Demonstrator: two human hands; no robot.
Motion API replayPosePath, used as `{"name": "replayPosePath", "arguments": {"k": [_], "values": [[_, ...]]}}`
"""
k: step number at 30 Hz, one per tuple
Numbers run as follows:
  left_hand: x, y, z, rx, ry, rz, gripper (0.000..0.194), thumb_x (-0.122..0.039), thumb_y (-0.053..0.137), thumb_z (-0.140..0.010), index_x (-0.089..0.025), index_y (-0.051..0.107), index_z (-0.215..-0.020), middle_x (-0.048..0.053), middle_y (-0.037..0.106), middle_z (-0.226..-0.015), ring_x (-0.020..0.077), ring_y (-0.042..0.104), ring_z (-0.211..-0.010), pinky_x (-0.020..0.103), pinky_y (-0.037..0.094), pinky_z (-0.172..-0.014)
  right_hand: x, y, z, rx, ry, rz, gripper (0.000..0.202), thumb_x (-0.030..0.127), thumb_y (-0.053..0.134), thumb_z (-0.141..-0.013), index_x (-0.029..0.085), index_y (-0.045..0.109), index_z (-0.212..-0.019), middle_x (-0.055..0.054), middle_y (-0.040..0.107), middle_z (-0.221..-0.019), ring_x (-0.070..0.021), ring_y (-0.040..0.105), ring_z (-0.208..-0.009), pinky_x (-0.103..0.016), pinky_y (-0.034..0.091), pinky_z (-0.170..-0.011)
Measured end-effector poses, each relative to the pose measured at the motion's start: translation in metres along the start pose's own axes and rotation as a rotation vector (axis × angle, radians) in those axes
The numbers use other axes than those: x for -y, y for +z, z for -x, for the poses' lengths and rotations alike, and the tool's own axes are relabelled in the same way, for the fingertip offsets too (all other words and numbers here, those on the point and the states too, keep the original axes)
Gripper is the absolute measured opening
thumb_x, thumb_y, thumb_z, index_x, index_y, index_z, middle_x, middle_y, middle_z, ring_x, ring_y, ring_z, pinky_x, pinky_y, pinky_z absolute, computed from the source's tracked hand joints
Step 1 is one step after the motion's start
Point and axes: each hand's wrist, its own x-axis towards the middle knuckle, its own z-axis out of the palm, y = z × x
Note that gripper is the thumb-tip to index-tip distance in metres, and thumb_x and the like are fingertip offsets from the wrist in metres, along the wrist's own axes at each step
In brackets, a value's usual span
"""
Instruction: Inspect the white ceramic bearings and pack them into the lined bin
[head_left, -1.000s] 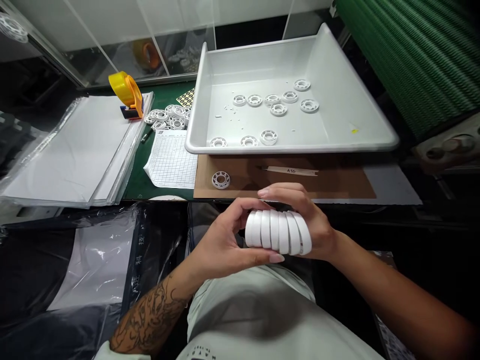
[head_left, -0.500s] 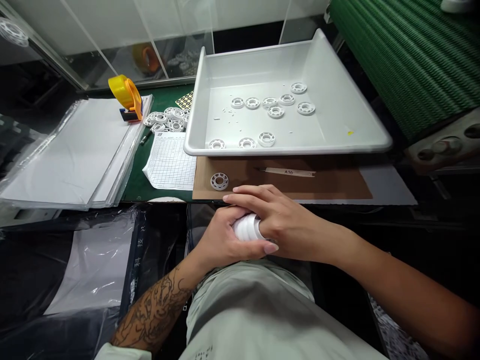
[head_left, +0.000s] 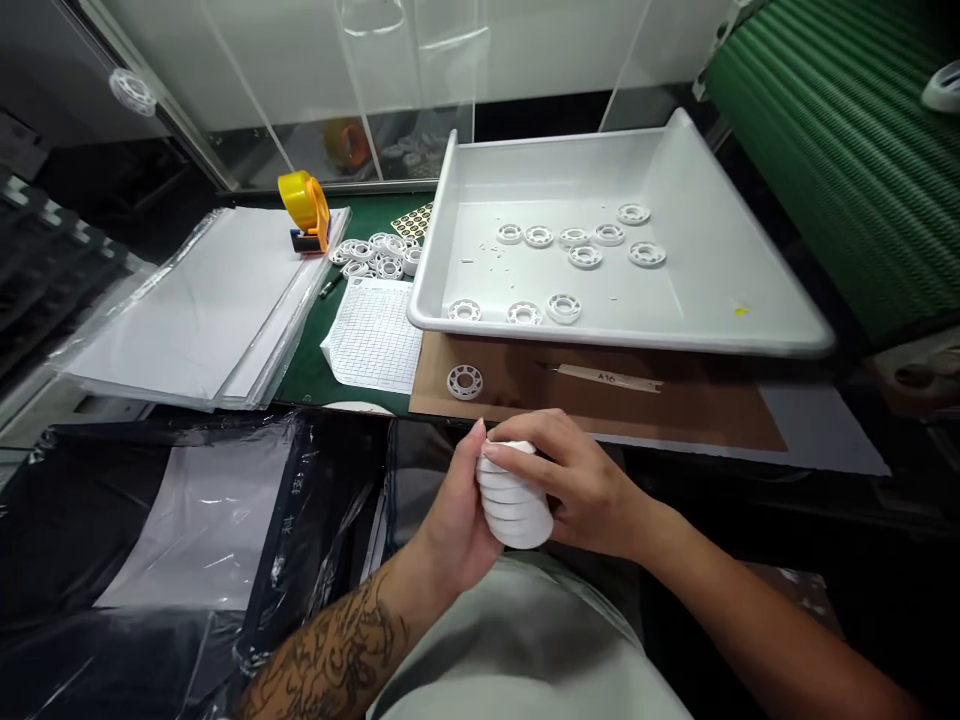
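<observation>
Between my two hands, over my lap, is a stack of several white rings [head_left: 516, 500], their edges facing the camera. My left hand [head_left: 456, 515] holds the stack from the left, its thumb pointing up along the side. My right hand [head_left: 581, 485] grips it from the right, with fingers over the top. Just beyond the hands, a single white ring [head_left: 465, 382] lies flat on the brown cardboard [head_left: 517, 395]. Several more rings like it are spread in the white tray [head_left: 637, 335], among small white scraps.
A knife marked A16 [head_left: 609, 378] lies on the cardboard. Left of the tray are a gridded sheet [head_left: 377, 335], a pile of white rings [head_left: 388, 267], a tape dispenser [head_left: 319, 222] and plastic-wrapped sheets [head_left: 202, 290]. A green ribbed belt [head_left: 840, 130] is at the right.
The stack has turned from lying sideways to nearly upright, and more of its rings show. My left thumb has moved from below the stack to its upper left. The camera view has shifted.
</observation>
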Motion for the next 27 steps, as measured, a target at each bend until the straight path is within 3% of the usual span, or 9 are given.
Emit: {"name": "replayPosePath", "arguments": {"k": [4, 8, 10, 12, 15, 19, 23, 27], "values": [[0.006, -0.006, 0.006, -0.025, -0.004, -0.029, 0.060, -0.075, 0.079, -0.077, -0.018, 0.068, -0.092, 0.008, 0.075, -0.093, 0.0311, 0.073, -0.106, 0.040, 0.060, -0.091, -0.002, -0.003, 0.001, -0.004, 0.065, -0.211, 0.052, 0.030, 0.072, -0.101, 0.024, 0.055, -0.150, -0.013, 0.067, -0.120, -0.0279, 0.067, -0.103, -0.042, 0.056, -0.087], [-0.001, -0.021, 0.008, -0.067, 0.302, -0.231, 0.052, -0.069, 0.079, -0.085, -0.024, 0.056, -0.097, 0.001, 0.071, -0.097, 0.0186, 0.069, -0.094, 0.031, 0.055, -0.085, -0.004, -0.004, 0.007, 0.022, 0.121, -0.426, 0.060, 0.044, 0.081, -0.100, 0.025, 0.056, -0.151, -0.013, 0.068, -0.127, -0.0281, 0.066, -0.115, -0.041, 0.054, -0.097], [-0.008, -0.026, 0.009, -0.010, 0.383, -0.322, 0.057, -0.065, 0.088, -0.077, -0.024, 0.054, -0.096, 0.001, 0.071, -0.105, 0.0166, 0.067, -0.095, 0.028, 0.053, -0.083, -0.004, -0.003, 0.010, 0.042, 0.147, -0.486, 0.065, 0.051, 0.084, -0.098, 0.025, 0.056, -0.151, -0.013, 0.068, -0.129, -0.0282, 0.064, -0.117, -0.042, 0.053, -0.100], [-0.016, -0.027, 0.010, 0.063, 0.344, -0.375, 0.061, -0.056, 0.099, -0.066, -0.021, 0.057, -0.095, 0.002, 0.070, -0.104, 0.0161, 0.065, -0.091, 0.026, 0.052, -0.077, -0.005, -0.003, 0.011, 0.036, 0.172, -0.501, 0.068, 0.054, 0.084, -0.097, 0.025, 0.056, -0.152, -0.013, 0.068, -0.126, -0.0275, 0.063, -0.112, -0.042, 0.054, -0.097], [-0.023, -0.023, 0.012, 0.136, 0.298, -0.429, 0.056, -0.041, 0.102, -0.066, -0.020, 0.060, -0.098, -0.001, 0.065, -0.092, 0.0129, 0.061, -0.080, 0.022, 0.050, -0.068, -0.006, -0.004, 0.010, 0.031, 0.154, -0.478, 0.070, 0.054, 0.083, -0.098, 0.026, 0.054, -0.154, -0.013, 0.067, -0.128, -0.0287, 0.060, -0.116, -0.046, 0.053, -0.101], [-0.026, -0.020, 0.015, 0.158, 0.218, -0.475, 0.051, -0.038, 0.102, -0.063, -0.018, 0.061, -0.088, -0.001, 0.063, -0.084, 0.0120, 0.058, -0.075, 0.022, 0.051, -0.068, -0.011, -0.012, 0.011, 0.060, 0.134, -0.454, 0.079, 0.055, 0.082, -0.099, 0.026, 0.045, -0.163, -0.016, 0.060, -0.137, -0.0304, 0.057, -0.127, -0.048, 0.052, -0.108], [-0.028, -0.025, 0.018, 0.216, 0.032, -0.592, 0.050, -0.039, 0.104, -0.057, -0.015, 0.072, -0.088, 0.003, 0.070, -0.080, 0.0167, 0.063, -0.076, 0.029, 0.054, -0.073, -0.016, -0.022, 0.009, 0.186, 0.188, -0.476, 0.089, 0.055, 0.090, -0.092, 0.026, 0.046, -0.164, -0.017, 0.055, -0.144, -0.0312, 0.058, -0.132, -0.046, 0.051, -0.111], [-0.029, -0.030, 0.020, 0.252, -0.034, -0.662, 0.043, -0.036, 0.104, -0.055, -0.013, 0.075, -0.078, 0.001, 0.068, -0.072, 0.0137, 0.057, -0.067, 0.027, 0.050, -0.067, -0.020, -0.022, -0.004, 0.353, 0.216, -0.492, 0.084, 0.052, 0.092, -0.090, 0.021, 0.054, -0.158, -0.016, 0.061, -0.138, -0.0295, 0.062, -0.127, -0.042, 0.053, -0.109]]}}
